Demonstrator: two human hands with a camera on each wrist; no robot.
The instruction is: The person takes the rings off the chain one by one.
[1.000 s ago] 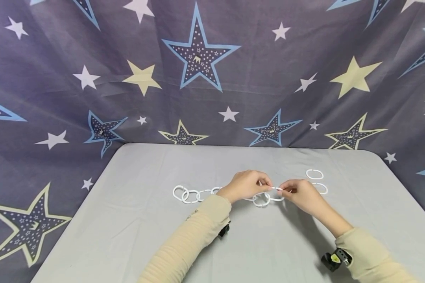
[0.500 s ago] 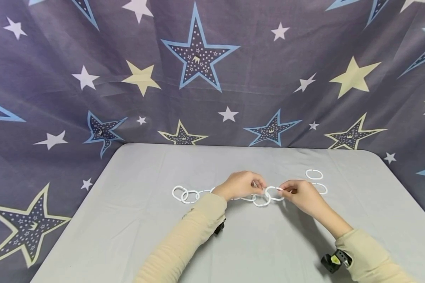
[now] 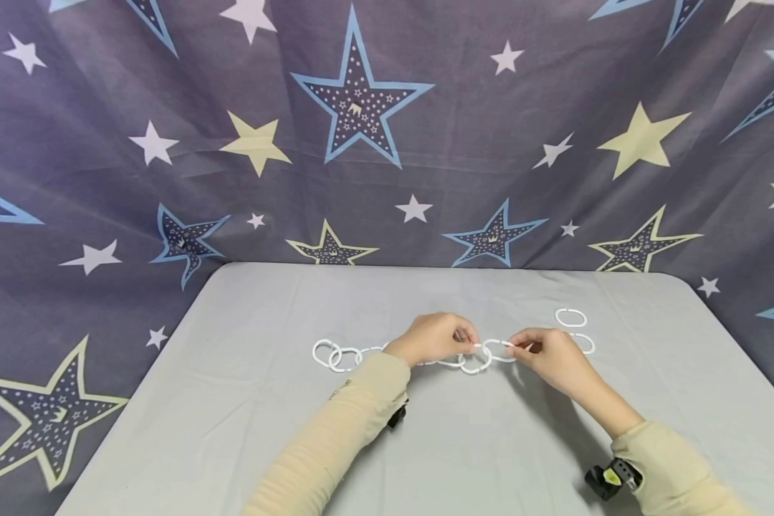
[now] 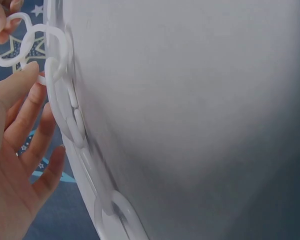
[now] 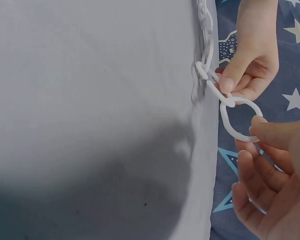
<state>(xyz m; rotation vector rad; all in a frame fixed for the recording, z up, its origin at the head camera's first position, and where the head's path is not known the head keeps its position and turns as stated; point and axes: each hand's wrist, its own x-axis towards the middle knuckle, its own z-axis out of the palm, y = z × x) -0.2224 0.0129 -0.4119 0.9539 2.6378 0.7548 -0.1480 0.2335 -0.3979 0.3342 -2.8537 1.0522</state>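
A chain of white plastic oval links (image 3: pixel 335 358) runs along the grey table and passes behind my left hand (image 3: pixel 431 339). Between thumb and fingertips, that hand pinches a link (image 4: pixel 65 42) close to the chain's right end. My right hand (image 3: pixel 550 357) pinches the end link (image 5: pixel 226 122), which passes through the link held by the left hand. In the right wrist view, the end link is raised off the table between both hands. The other fingers of each hand are loosely bent. Part of the chain is hidden behind the left hand and sleeve.
Two loose white links lie to the right: one farther back (image 3: pixel 570 317), the other (image 3: pixel 587 344) partly hidden behind the right hand. A grey-purple curtain (image 3: pixel 361 193) with stars hangs behind the table (image 3: pixel 245 315). Wrist cameras sit below both sleeves.
My left hand has moved slightly left, from the end link to the neighbouring link, which it now pinches. My right hand stays nearly still, pinching the end link.
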